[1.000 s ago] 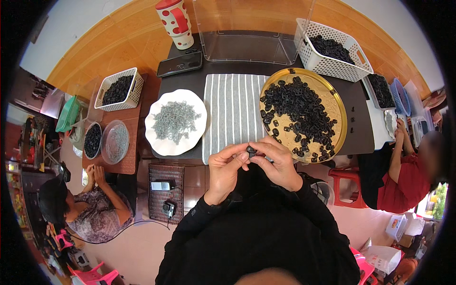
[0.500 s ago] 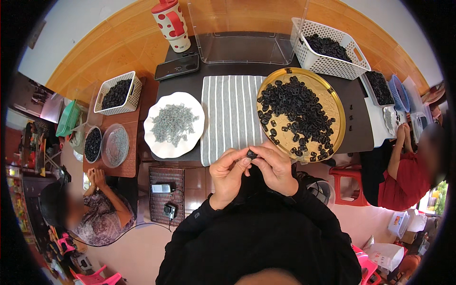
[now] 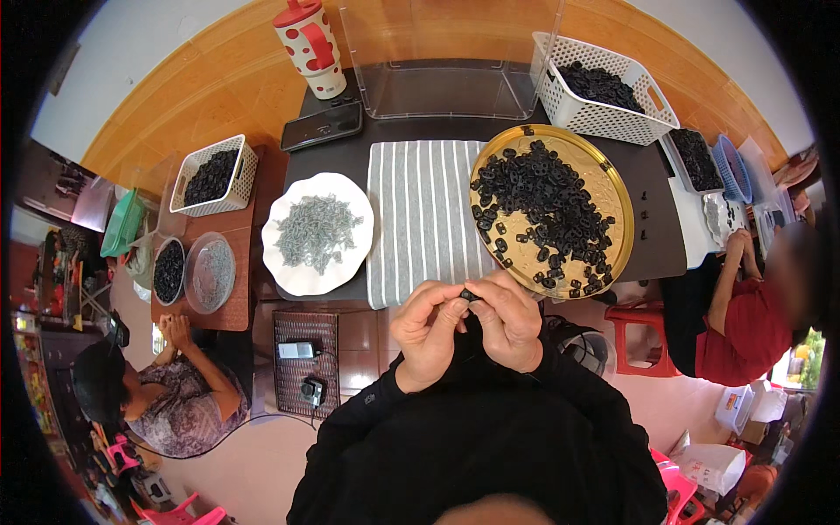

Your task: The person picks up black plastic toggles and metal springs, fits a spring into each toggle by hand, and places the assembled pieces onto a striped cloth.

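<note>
Left hand [image 3: 426, 331] and right hand [image 3: 511, 325] shifted slightly toward six o'clock | together, pinching small black piece [image 3: 470, 296] between them | grey-and-white striped cloth [image 3: 427, 210], eleven o'clock | round gold tray [image 3: 615, 194], one o'clock | scalloped white plate [image 3: 297, 279], ten o'clock

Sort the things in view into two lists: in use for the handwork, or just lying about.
Likely in use: black part in both hands' fingers; black pieces on gold tray; grey pieces on white plate
Likely lying about: phone; spotted tumbler

Dark table [image 3: 662, 254] | bears: white plate [image 3: 302, 283] | striped cloth [image 3: 424, 210] | gold tray [image 3: 613, 194] | phone [image 3: 322, 127] | tumbler [image 3: 300, 39] | basket [image 3: 604, 119]
</note>
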A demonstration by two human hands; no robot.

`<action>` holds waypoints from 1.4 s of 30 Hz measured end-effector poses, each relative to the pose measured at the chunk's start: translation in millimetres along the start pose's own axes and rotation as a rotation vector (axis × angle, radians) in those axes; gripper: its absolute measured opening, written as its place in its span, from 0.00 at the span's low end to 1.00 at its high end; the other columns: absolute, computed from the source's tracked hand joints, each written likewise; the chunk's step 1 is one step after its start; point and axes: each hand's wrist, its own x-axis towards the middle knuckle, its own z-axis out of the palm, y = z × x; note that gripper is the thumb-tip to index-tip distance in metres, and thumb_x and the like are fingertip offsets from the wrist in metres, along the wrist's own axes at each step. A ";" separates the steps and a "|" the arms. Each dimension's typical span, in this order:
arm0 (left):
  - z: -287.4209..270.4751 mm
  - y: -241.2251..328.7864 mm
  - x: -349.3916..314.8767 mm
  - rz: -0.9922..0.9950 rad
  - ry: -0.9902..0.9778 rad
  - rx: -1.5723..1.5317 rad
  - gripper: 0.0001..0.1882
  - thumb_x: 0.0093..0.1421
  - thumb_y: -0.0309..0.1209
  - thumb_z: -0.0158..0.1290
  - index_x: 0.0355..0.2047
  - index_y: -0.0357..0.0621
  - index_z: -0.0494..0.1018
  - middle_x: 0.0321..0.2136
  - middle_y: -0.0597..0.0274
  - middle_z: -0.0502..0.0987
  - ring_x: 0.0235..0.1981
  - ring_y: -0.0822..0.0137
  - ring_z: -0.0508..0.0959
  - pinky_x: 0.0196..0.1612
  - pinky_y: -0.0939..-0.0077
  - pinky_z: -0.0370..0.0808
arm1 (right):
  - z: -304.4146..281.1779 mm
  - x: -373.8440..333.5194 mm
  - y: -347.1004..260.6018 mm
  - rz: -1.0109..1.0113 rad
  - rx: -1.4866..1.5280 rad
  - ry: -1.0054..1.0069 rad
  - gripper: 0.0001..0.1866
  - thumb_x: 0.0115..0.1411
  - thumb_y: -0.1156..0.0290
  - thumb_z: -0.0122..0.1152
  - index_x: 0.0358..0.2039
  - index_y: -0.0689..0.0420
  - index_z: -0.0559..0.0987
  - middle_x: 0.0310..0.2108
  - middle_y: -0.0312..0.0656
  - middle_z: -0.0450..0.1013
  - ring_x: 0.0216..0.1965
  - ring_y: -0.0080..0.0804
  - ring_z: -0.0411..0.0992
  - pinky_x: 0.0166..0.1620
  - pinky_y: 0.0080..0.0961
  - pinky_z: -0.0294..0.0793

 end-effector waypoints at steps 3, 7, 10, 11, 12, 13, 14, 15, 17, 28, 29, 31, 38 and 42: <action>-4.6 -0.6 4.7 -0.068 -0.080 0.004 0.10 0.58 0.17 0.54 0.42 0.33 0.76 0.30 0.62 0.74 0.24 0.78 0.72 0.25 0.87 0.69 | -16.8 4.7 -4.3 0.202 0.096 -0.115 0.13 0.55 0.84 0.58 0.43 0.64 0.77 0.28 0.40 0.71 0.26 0.27 0.71 0.28 0.20 0.69; -19.0 -6.5 7.2 -0.199 -0.125 0.024 0.13 0.58 0.19 0.56 0.44 0.35 0.76 0.29 0.64 0.73 0.26 0.79 0.72 0.26 0.87 0.70 | -68.5 31.4 0.9 0.669 0.199 -0.393 0.12 0.56 0.80 0.60 0.41 0.61 0.79 0.30 0.32 0.72 0.30 0.15 0.69 0.33 0.14 0.69; -24.1 -11.5 10.8 -0.209 -0.105 0.033 0.14 0.58 0.19 0.56 0.45 0.36 0.76 0.30 0.64 0.73 0.27 0.78 0.72 0.26 0.86 0.71 | -114.8 102.3 14.5 0.468 0.188 -0.014 0.11 0.57 0.78 0.57 0.41 0.61 0.79 0.27 0.31 0.70 0.28 0.18 0.68 0.31 0.17 0.69; -24.0 -10.9 11.6 -0.210 -0.101 0.021 0.13 0.58 0.19 0.56 0.45 0.36 0.76 0.30 0.64 0.73 0.28 0.78 0.72 0.26 0.86 0.71 | -141.3 134.2 29.2 0.178 -0.170 -0.083 0.15 0.58 0.77 0.56 0.46 0.66 0.75 0.25 0.33 0.68 0.26 0.18 0.67 0.30 0.17 0.68; -24.0 -9.9 13.4 -0.215 -0.106 0.005 0.13 0.58 0.19 0.56 0.45 0.36 0.76 0.31 0.64 0.73 0.28 0.78 0.72 0.26 0.86 0.71 | -146.8 163.3 23.0 0.493 0.145 0.187 0.20 0.60 0.77 0.55 0.52 0.73 0.69 0.29 0.38 0.72 0.28 0.20 0.69 0.32 0.15 0.70; -20.1 -9.5 15.9 -0.206 -0.136 0.009 0.13 0.58 0.19 0.56 0.45 0.36 0.76 0.30 0.64 0.73 0.27 0.78 0.72 0.26 0.86 0.71 | -164.5 184.7 33.5 0.467 0.208 0.295 0.25 0.57 0.75 0.60 0.52 0.76 0.67 0.32 0.43 0.76 0.29 0.23 0.73 0.34 0.18 0.73; -18.2 -8.7 17.7 -0.204 -0.162 0.001 0.13 0.58 0.19 0.56 0.45 0.36 0.76 0.30 0.64 0.73 0.27 0.78 0.72 0.26 0.86 0.71 | -182.9 191.3 44.4 0.515 0.190 0.300 0.24 0.57 0.75 0.60 0.52 0.75 0.68 0.36 0.46 0.77 0.32 0.24 0.74 0.36 0.18 0.75; -19.2 -9.8 17.4 -0.210 -0.175 0.005 0.13 0.58 0.19 0.56 0.45 0.36 0.76 0.30 0.65 0.73 0.27 0.79 0.72 0.25 0.86 0.71 | -184.6 186.7 52.3 0.552 0.158 0.288 0.22 0.58 0.76 0.59 0.52 0.73 0.69 0.36 0.46 0.77 0.30 0.23 0.74 0.35 0.17 0.74; -21.4 -11.0 15.6 -0.211 -0.177 0.008 0.13 0.58 0.20 0.56 0.45 0.37 0.77 0.29 0.65 0.73 0.27 0.79 0.71 0.25 0.87 0.71 | -184.9 170.8 72.2 0.588 0.093 0.160 0.17 0.59 0.77 0.58 0.48 0.69 0.73 0.33 0.43 0.77 0.28 0.20 0.72 0.32 0.14 0.72; -22.3 -21.9 18.3 -0.328 -0.182 0.064 0.11 0.58 0.21 0.57 0.42 0.36 0.78 0.28 0.66 0.73 0.24 0.79 0.71 0.24 0.87 0.69 | -131.2 62.0 81.1 0.219 -0.519 -0.420 0.05 0.51 0.76 0.62 0.29 0.63 0.79 0.25 0.45 0.71 0.28 0.43 0.72 0.33 0.33 0.71; -20.3 -22.4 18.5 -0.331 -0.190 0.067 0.11 0.58 0.21 0.57 0.42 0.36 0.78 0.28 0.66 0.73 0.24 0.80 0.71 0.25 0.87 0.69 | -125.9 63.1 80.8 0.152 -0.585 -0.456 0.05 0.50 0.75 0.62 0.28 0.62 0.78 0.26 0.47 0.69 0.30 0.47 0.71 0.34 0.37 0.71; -15.0 -20.1 17.5 -0.339 -0.196 0.085 0.11 0.58 0.21 0.57 0.42 0.36 0.78 0.28 0.66 0.73 0.24 0.80 0.71 0.25 0.88 0.69 | -117.1 66.5 82.9 0.099 -0.678 -0.534 0.04 0.51 0.73 0.61 0.26 0.60 0.77 0.27 0.48 0.68 0.34 0.49 0.70 0.36 0.40 0.70; -12.6 -19.5 14.2 -0.359 -0.234 0.129 0.11 0.58 0.20 0.56 0.42 0.36 0.78 0.28 0.65 0.75 0.28 0.77 0.73 0.26 0.86 0.69 | -98.2 70.5 90.9 0.108 -0.789 -0.643 0.05 0.49 0.74 0.62 0.28 0.60 0.78 0.29 0.48 0.70 0.35 0.46 0.71 0.38 0.39 0.71; -12.4 -19.5 13.6 -0.376 -0.217 0.135 0.11 0.58 0.20 0.56 0.42 0.36 0.78 0.28 0.66 0.75 0.28 0.77 0.73 0.26 0.86 0.69 | -93.9 68.8 85.0 0.138 -0.659 -0.638 0.07 0.46 0.75 0.62 0.28 0.60 0.76 0.27 0.46 0.67 0.35 0.46 0.71 0.38 0.39 0.71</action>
